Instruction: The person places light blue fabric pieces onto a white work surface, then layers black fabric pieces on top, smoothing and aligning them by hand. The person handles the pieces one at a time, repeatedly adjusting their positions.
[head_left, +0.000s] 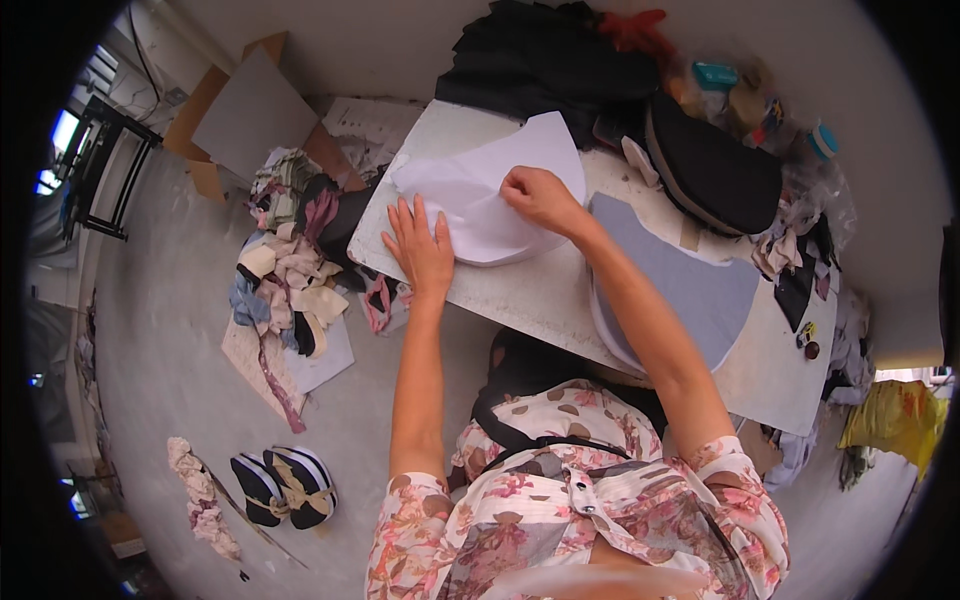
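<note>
A white curved cut piece (pixel 487 168), of cloth or thin sheet, lies on the white worktable (pixel 500 300), with a few creases around its middle. My left hand (pixel 420 250) rests flat at the piece's near left edge, fingers spread and pointing away from me. Over the right part of the same piece, my right hand (pixel 541 202) is closed, its fingertips curled down onto the white surface. Whatever those fingers may pinch is hidden. Just right of the white piece, under my right forearm, is a stack of grey-blue curved cut pieces (pixel 680 275) with a pale edge.
Black fabric (pixel 550 65) is heaped at the table's far edge. A black, rounded padded piece (pixel 715 175) lies at the far right, near plastic bags (pixel 815 190). Fabric scraps (pixel 285 275) pile up on the floor to the left, with tied black-and-white bundles (pixel 285 487) nearer me.
</note>
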